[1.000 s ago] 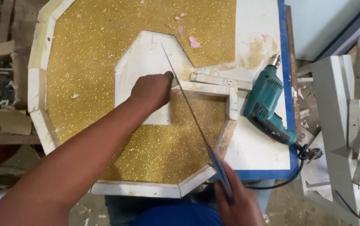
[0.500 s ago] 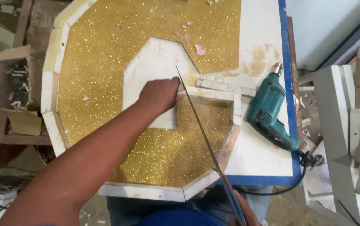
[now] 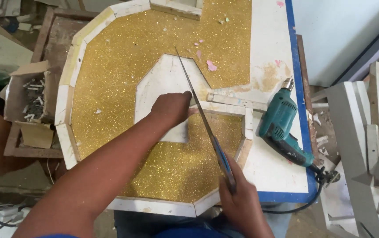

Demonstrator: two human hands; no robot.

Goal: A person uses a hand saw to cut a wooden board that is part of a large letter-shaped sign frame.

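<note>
Workbench (image 3: 277, 172), saw (image 3: 200, 115) btwn hands

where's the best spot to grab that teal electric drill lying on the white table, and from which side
Probably the pistol handle of the teal electric drill, the dark-trimmed part angling down toward the near right corner of the white table. It lies on its side with the chuck pointing away, so come from above and the near side, wrapping the handle. The black cord trails off its end, so watch for snagging.

My head tipped lower; gold glitter board (image 3: 123, 66) slid up in view. My right hand (image 3: 242, 205) showing fuller on saw (image 3: 202, 119), blade drawn back slightly toward me.
</note>
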